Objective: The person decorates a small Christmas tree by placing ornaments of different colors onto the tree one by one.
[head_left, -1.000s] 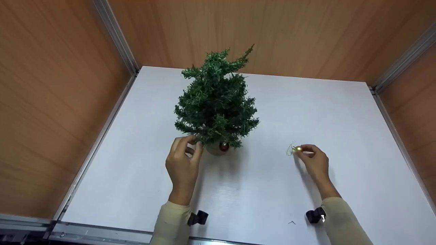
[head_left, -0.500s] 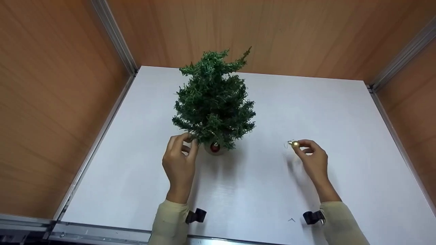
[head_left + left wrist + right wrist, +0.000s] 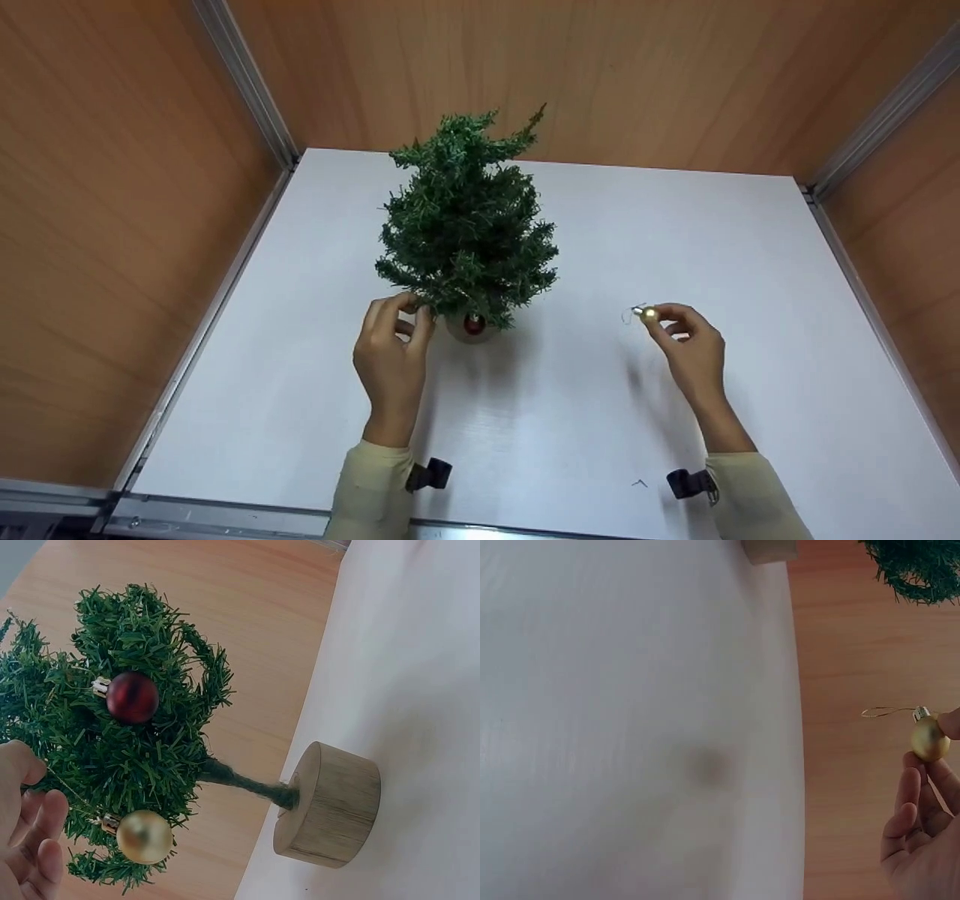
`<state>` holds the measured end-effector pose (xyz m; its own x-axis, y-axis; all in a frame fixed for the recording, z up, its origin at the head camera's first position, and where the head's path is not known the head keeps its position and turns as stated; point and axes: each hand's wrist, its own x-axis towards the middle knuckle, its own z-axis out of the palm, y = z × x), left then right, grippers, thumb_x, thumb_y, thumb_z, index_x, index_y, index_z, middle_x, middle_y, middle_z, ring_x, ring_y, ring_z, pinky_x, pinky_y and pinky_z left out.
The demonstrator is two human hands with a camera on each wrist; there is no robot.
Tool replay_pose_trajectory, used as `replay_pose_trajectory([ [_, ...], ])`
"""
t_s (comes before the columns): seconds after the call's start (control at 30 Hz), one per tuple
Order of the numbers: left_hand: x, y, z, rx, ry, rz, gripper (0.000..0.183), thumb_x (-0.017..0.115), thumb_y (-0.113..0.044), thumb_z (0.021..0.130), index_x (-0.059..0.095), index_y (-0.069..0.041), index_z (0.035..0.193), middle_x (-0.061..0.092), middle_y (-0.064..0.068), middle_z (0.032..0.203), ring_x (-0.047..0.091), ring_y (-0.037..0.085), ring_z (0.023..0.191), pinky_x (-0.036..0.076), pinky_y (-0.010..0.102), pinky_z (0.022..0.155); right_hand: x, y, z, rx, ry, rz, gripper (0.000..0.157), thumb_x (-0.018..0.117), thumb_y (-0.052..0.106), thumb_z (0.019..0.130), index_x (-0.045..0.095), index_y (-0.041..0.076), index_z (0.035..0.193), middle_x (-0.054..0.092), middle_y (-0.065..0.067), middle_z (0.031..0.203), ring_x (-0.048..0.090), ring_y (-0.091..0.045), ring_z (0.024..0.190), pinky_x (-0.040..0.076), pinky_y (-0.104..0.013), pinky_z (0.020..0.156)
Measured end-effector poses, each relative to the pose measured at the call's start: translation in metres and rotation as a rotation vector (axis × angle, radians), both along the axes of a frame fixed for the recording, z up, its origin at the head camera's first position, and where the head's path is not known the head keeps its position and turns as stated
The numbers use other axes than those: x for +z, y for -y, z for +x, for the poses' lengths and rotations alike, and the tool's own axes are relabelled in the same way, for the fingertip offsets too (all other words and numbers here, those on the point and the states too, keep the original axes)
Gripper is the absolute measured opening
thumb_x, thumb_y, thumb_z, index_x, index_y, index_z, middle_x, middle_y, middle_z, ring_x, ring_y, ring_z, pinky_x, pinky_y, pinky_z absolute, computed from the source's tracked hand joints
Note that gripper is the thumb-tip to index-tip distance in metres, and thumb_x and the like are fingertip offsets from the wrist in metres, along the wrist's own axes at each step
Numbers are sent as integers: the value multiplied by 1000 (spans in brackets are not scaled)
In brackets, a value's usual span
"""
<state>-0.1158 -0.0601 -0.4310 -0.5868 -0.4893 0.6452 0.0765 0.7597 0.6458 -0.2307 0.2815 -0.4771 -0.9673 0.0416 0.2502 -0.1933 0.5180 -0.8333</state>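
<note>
Gold bauble (image 3: 929,741), pinched aloft, right grip (image 3: 691,351)

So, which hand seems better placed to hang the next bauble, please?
Probably the right hand: it pinches a gold bauble, its loop free, while the left hand seems occupied low at the Christmas tree.

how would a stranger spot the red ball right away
Find the green tree on the white table. In the head view, look low on its near side, right of the left hand: the red ball shows there against the base. Its dark red colour sets it apart from the gold ball by that hand.
</note>
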Motion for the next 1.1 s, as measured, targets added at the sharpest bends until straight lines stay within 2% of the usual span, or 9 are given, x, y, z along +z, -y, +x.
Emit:
replay_pose_trajectory([
  [0.47, 1, 1, -1, 8, 4, -3, 12, 65, -17, 82, 65, -14, 93, 58, -4, 86, 54, 5, 59, 43, 24, 50, 19, 0, 8, 15, -53, -27, 26, 69, 34, 78, 65, 17, 98, 63, 6, 91, 53, -12, 74, 38, -25, 64],
  [0.83, -1, 4, -3, 11, 10, -1, 11, 64, -17, 82, 65, -16, 93, 57, -5, 87, 53, 4, 60, 43, 24, 50, 25, 0, 12, 11, -70, -16, 26, 69, 34, 79, 65, 17, 98, 63, 7, 90, 53, -12, 74, 37, -25, 64],
  [1.1, -2, 4, -4, 14, 6, 9, 12, 64, -19, 83, 65, -14, 94, 57, -5, 87, 54, 5, 60, 45, 26, 50, 34, -3, 15, 5, -105, -10, 22, 69, 24, 80, 65, 14, 99, 63, 4, 90, 52, -12, 74, 37, -24, 64],
])
